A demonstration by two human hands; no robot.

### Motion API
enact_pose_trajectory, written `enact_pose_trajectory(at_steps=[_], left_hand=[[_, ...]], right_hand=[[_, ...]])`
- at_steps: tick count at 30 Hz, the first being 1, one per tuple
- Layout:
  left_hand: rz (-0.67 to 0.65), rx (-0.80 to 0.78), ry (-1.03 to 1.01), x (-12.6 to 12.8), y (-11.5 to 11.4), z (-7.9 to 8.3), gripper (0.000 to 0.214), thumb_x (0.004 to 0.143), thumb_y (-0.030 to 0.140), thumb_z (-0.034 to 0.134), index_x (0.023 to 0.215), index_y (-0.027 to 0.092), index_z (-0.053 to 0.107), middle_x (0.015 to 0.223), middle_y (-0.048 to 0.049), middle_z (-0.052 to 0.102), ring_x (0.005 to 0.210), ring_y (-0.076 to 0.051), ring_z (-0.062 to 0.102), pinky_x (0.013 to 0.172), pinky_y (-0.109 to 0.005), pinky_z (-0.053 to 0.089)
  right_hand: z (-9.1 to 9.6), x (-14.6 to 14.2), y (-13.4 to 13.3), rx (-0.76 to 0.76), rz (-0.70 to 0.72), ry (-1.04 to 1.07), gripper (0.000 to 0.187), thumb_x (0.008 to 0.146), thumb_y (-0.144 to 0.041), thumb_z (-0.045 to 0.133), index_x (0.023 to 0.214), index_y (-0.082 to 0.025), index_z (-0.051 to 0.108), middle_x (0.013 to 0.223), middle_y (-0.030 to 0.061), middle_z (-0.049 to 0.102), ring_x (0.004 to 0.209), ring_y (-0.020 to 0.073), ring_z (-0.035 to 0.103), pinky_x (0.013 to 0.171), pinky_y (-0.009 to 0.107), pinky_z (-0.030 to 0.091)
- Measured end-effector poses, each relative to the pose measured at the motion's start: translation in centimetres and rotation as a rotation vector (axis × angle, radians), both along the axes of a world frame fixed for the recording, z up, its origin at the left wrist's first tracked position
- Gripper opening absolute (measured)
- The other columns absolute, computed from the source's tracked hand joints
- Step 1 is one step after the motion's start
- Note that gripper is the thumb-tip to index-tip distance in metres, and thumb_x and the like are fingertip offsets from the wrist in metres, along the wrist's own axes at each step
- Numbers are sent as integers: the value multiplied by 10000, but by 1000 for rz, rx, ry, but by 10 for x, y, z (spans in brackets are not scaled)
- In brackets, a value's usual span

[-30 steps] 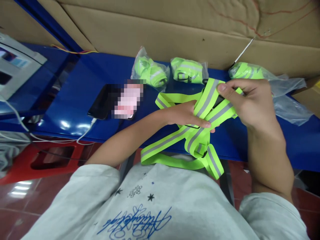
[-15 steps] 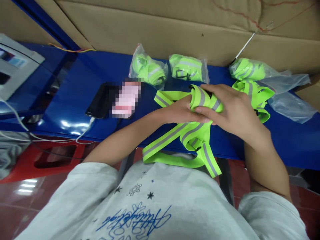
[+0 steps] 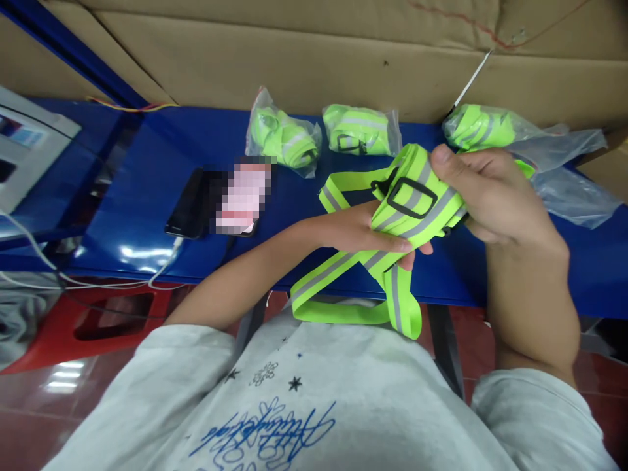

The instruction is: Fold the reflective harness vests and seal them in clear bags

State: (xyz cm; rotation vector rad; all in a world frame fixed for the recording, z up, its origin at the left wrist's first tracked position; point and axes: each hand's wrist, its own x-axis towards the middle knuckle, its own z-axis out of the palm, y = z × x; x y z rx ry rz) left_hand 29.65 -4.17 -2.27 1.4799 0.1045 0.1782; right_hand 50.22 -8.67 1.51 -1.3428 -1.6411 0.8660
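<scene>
A neon-green reflective strap harness [image 3: 407,203] with grey stripes and a black plastic buckle is partly wound into a bundle over the blue table [image 3: 147,190]. My left hand [image 3: 363,229] is closed on the underside of the bundle, fingers pinching the straps. My right hand [image 3: 490,190] grips the bundle's right side, thumb on top near the buckle. Loose strap ends hang down past the table's front edge toward my lap.
Three clear bags with rolled green harnesses lie along the back: one [image 3: 282,134], one [image 3: 360,129], one [image 3: 483,127]. An empty plastic bag [image 3: 574,196] sits at the right. A phone [image 3: 216,203] with a cable lies left. Cardboard [image 3: 294,52] stands behind.
My right hand has lifted and turned the wound bundle, so the black buckle now faces up. More strap is gathered in, and less hangs below the table edge.
</scene>
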Motion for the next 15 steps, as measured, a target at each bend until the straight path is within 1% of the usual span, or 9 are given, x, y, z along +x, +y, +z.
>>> enact_pose_trajectory(at_steps=[2,3,5,6,8,10,12,14,15], left_hand=[[-17,21,-1,-1,1,1,454,887,580,783,1185,239,808,987,-92,818,981,-244,780,893,-353,640],[-21,35,-5,-2,1,1,440,890,574,780,1178,243,812,996,-90,818,999,-245,778,909,-352,640],[-10,74,-18,-3,2,1,408,905,566,764,1141,238,821,1021,-94,816,1049,-251,772,963,-360,630],[2,95,-24,-3,2,1,399,911,563,758,1128,235,823,1030,-97,815,1064,-253,770,983,-365,624],[33,125,-33,-4,4,0,391,927,552,741,1136,231,820,1038,-97,813,1061,-248,770,983,-365,622],[61,150,-42,-5,6,-1,369,943,530,728,1124,222,822,1048,-95,814,1048,-236,773,974,-355,624],[61,157,-41,-5,8,-1,334,933,497,748,1074,206,832,1072,-96,819,1070,-236,773,1009,-359,618],[69,121,-40,-4,8,-1,307,881,458,812,1034,193,837,1100,-93,824,1120,-252,769,1069,-388,603],[92,75,-43,-3,7,-1,306,853,437,842,1033,190,835,1110,-87,825,1141,-260,766,1092,-405,596]], right_hand=[[-8,-3,4,-119,38,72,556,944,-762,609,888,-226,748,623,19,645,520,181,584,462,332,481],[-10,-4,6,-94,20,66,533,917,-754,658,990,-236,754,702,25,690,559,186,610,488,337,506],[-11,-7,7,82,-35,-63,475,910,-703,710,1099,-268,744,913,48,756,709,200,680,609,351,571],[-10,-8,6,156,-46,-137,428,940,-674,691,1105,-283,749,1002,54,769,801,212,711,689,362,596],[-4,-9,1,191,16,-250,417,1035,-639,549,1117,-295,771,1110,57,782,956,236,746,832,389,614],[1,-10,-4,179,150,-333,495,1053,-644,487,1255,-279,753,1177,65,786,1028,269,761,890,425,614],[1,-12,-8,223,222,-412,603,985,-670,601,1382,-226,696,1224,94,780,1045,313,766,895,453,611],[-2,-15,-9,268,187,-462,643,924,-654,703,1388,-209,689,1160,99,792,990,324,771,860,447,602],[-4,-17,-9,281,143,-463,604,921,-636,720,1358,-220,704,1101,88,798,940,312,771,832,432,595]])
